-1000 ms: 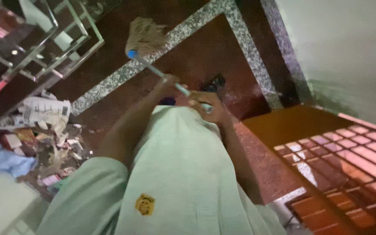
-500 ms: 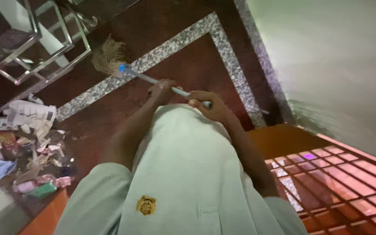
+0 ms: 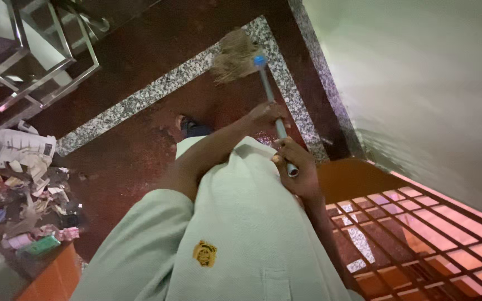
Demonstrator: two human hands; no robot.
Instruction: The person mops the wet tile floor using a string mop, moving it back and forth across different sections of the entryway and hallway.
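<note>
Gripping the mop [image 3: 263, 83] with 2 closed hands — left hand [image 3: 263, 116] higher on the pale handle, right hand [image 3: 297, 167] near its end — its stringy head rests on the granite floor border [image 3: 140, 100], near the wall [image 3: 419, 83].

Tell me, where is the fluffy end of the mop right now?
In the head view the mop head sits top centre, on the speckled granite strip in the dark red floor, near the pale wall.
</note>
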